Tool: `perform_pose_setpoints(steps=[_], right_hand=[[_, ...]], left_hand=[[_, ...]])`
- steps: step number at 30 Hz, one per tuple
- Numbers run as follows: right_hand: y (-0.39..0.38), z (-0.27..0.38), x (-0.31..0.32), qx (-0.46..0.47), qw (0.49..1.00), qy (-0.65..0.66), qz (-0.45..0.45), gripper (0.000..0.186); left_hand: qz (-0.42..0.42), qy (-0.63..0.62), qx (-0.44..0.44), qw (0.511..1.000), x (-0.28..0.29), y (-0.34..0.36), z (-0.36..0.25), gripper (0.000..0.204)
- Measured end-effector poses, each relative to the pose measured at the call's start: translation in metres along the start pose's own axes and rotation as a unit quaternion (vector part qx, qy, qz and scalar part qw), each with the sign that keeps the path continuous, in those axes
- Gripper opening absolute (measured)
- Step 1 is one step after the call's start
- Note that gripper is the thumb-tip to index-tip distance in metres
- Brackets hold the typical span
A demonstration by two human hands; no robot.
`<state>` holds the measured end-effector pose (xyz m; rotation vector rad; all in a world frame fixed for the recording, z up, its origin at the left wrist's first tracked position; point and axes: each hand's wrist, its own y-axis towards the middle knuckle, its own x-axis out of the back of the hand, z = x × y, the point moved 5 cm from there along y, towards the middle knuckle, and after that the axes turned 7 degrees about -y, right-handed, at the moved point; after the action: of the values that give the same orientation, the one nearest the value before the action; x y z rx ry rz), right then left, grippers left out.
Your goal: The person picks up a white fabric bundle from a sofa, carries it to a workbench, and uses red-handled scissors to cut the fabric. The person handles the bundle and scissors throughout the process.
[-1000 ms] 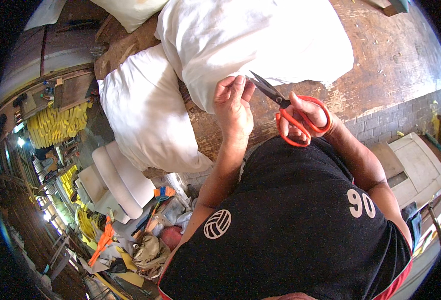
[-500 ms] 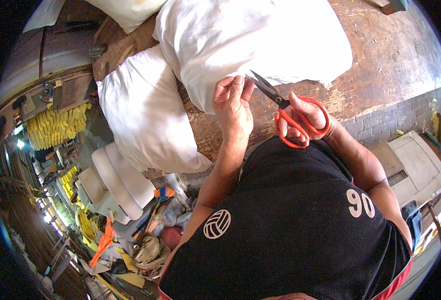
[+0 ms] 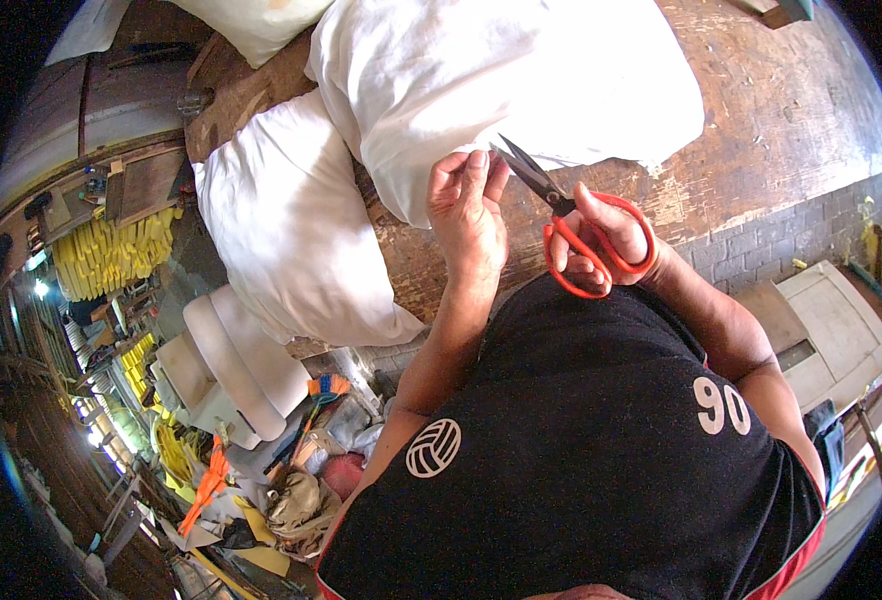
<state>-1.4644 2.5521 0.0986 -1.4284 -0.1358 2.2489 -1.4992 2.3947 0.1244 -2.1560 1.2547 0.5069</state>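
Red scissors [image 3: 561, 205] have moved a bit left. At upper middle, the left hand [image 3: 469, 215] presses thumb to finger; anything pinched is too small to tell. Just right, the right hand [image 3: 618, 232] grips the scissors, tips near the left hand.

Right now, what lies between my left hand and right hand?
In the head view: the red-handled scissors, extending from your right hand toward your left hand, with wooden table and the larger white cushion behind.

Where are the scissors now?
Head view, right of centre: the red-handled scissors are in the right hand, blades just right of the left hand, near the large white cushion.
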Motion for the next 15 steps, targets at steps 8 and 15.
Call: perform_pose_setpoints(steps=[8, 15], right_hand=[[0.005, 0.000, -0.003, 0.032, 0.992, -0.111, -0.056, 0.080], [0.002, 0.011, -0.009, 0.069, 0.955, -0.255, -0.134, 0.064]], left_hand=[[0.007, 0.003, -0.014, 1.000, -0.004, 0.002, 0.001, 0.007], [0.022, -0.002, -0.015, 1.000, -0.006, 0.005, 0.003, 0.007]])
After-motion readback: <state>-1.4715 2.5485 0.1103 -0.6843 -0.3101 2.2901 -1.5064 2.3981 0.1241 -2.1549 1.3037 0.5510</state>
